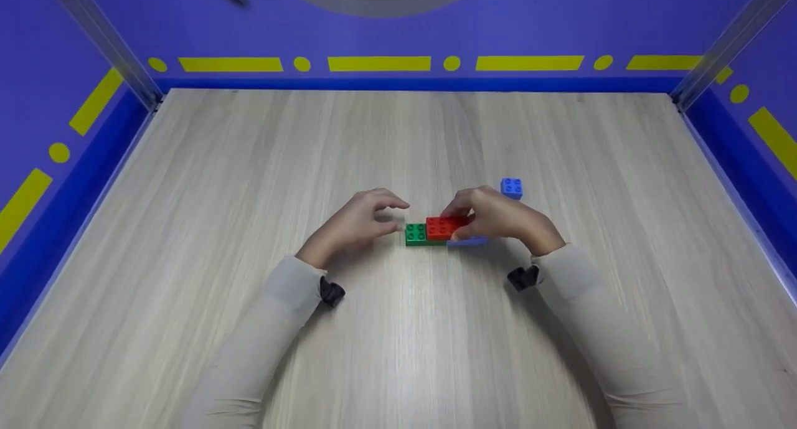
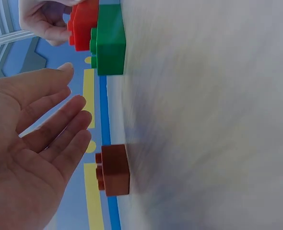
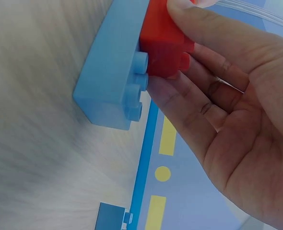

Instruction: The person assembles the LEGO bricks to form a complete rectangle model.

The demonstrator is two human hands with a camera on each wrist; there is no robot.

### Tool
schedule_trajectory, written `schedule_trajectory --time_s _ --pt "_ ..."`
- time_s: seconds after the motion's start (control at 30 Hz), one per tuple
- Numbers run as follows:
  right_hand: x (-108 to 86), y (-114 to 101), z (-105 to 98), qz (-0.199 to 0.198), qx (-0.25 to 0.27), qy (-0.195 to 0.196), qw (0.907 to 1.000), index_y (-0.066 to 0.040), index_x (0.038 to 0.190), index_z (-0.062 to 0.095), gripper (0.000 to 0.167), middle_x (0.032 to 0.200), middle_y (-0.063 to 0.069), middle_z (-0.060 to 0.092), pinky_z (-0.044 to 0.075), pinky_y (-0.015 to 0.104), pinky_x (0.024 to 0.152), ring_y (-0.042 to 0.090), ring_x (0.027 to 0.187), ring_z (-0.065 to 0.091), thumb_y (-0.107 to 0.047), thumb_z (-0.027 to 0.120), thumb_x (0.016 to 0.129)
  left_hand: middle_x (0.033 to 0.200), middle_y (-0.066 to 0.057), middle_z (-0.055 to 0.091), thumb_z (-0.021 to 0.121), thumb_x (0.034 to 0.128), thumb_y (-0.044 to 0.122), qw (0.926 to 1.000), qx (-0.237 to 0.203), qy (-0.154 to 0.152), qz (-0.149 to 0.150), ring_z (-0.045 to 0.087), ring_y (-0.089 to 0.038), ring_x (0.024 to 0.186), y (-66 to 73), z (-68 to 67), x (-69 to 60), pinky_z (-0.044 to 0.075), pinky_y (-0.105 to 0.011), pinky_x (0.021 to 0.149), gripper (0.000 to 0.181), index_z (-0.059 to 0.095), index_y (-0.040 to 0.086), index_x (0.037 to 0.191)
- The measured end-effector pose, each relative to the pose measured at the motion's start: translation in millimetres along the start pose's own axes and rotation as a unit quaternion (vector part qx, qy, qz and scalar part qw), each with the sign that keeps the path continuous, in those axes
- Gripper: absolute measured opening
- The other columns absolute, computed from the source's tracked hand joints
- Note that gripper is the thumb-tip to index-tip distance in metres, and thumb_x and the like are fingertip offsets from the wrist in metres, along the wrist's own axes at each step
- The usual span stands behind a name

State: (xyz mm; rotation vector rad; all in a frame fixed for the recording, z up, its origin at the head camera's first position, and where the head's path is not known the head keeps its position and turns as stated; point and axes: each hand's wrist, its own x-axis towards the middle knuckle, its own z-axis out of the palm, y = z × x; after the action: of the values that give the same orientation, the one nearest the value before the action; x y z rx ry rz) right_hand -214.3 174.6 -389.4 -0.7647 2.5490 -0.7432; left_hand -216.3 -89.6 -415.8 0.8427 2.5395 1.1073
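My right hand (image 1: pixel 501 214) pinches a red toy building brick (image 1: pixel 438 228) between thumb and fingers. The red brick sits across the tops of a green brick (image 1: pixel 415 235) and a light blue brick (image 3: pixel 108 81), which stand end to end on the table. In the right wrist view, studs at the blue brick's outer end stay uncovered. My left hand (image 1: pixel 355 220) is just left of the green brick, fingers spread from the thumb and holding nothing. Past that hand, a brown brick (image 2: pixel 115 170) shows in the left wrist view; the head view does not show it.
A small blue brick (image 1: pixel 512 188) lies beyond my right hand on the wood-grain table (image 1: pixel 373 354). Blue-purple walls (image 1: pixel 398 40) with yellow marks border the table at the back and both sides. Each sleeve cuff has a black wrist device (image 1: pixel 332 292).
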Motion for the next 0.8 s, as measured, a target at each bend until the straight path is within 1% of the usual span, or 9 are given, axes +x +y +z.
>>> schedule_trajectory --time_s 0.17,0.27,0.37,0.43,0.5,0.67,0.8 --pt "-0.4 0.1 0.1 -0.003 0.004 -0.002 1.0 -0.007 0.111 0.072 0.034 0.109 0.008 0.068 0.054 0.04 0.088 0.024 0.101 0.063 -0.012 0.079 0.078 0.122 -0.012 0.063 0.066 0.0882 0.006 0.9997 0.001 0.02 0.017 0.059 -0.032 0.107 -1.8 -5.8 -0.6 0.048 -0.045 0.094 0.034 0.064 0.0 0.122" --pt "-0.7 0.0 0.0 0.001 0.002 -0.003 1.0 -0.008 0.112 0.072 0.034 0.109 0.008 0.068 0.054 0.04 0.088 0.023 0.102 0.063 -0.012 0.078 0.079 0.122 -0.013 0.062 0.067 0.0874 0.005 0.9995 0.004 0.028 0.016 0.059 -0.032 0.105 -3.9 -10.2 -0.8 0.049 -0.044 0.093 0.035 0.064 0.0 0.122" --pt "-0.9 0.5 0.3 0.004 0.004 -0.004 1.0 -0.009 0.113 0.071 0.035 0.11 0.007 0.068 0.054 0.04 0.088 0.023 0.103 0.063 -0.012 0.078 0.079 0.123 -0.013 0.061 0.067 0.0874 0.004 0.9995 0.01 0.03 0.01 0.059 -0.031 0.106 -6.9 -14.9 -1.5 0.049 -0.043 0.093 0.036 0.063 0.0 0.122" --pt "-0.8 1.8 0.8 0.003 0.005 -0.004 1.0 -0.009 0.113 0.071 0.035 0.11 0.007 0.068 0.054 0.04 0.088 0.023 0.103 0.063 -0.012 0.078 0.079 0.123 -0.014 0.061 0.067 0.0873 0.003 0.9995 0.013 0.029 0.004 0.059 -0.031 0.106 -9.1 -18.1 -1.8 0.049 -0.043 0.093 0.037 0.063 -0.001 0.124" --pt "-0.9 2.9 1.1 0.004 0.007 -0.004 1.0 -0.009 0.113 0.071 0.035 0.11 0.007 0.068 0.054 0.039 0.088 0.023 0.103 0.063 -0.012 0.078 0.079 0.125 -0.014 0.059 0.067 0.0872 0.004 0.9994 0.021 0.028 -0.005 0.057 -0.031 0.11 -11.4 -21.0 -1.9 0.048 -0.043 0.096 0.039 0.062 0.0 0.125" --pt "-1.0 4.1 1.0 0.004 0.013 -0.003 0.9999 -0.008 0.113 0.071 0.035 0.111 0.007 0.068 0.054 0.039 0.088 0.023 0.103 0.063 -0.013 0.079 0.078 0.131 -0.012 0.056 0.069 0.087 0.007 0.9979 0.042 0.029 -0.04 0.05 -0.029 0.123 -16.7 -26.9 -1.0 0.04 -0.043 0.106 0.044 0.059 0.003 0.13" --pt "-0.5 4.6 1.0 0.004 0.012 -0.003 0.9999 -0.009 0.112 0.072 0.035 0.11 0.006 0.068 0.054 0.039 0.088 0.023 0.103 0.063 -0.014 0.079 0.079 0.132 -0.011 0.056 0.07 0.087 0.01 0.9959 0.047 0.034 -0.069 0.049 -0.028 0.126 -19.4 -30.3 0.7 0.039 -0.042 0.107 0.046 0.058 0.003 0.131"
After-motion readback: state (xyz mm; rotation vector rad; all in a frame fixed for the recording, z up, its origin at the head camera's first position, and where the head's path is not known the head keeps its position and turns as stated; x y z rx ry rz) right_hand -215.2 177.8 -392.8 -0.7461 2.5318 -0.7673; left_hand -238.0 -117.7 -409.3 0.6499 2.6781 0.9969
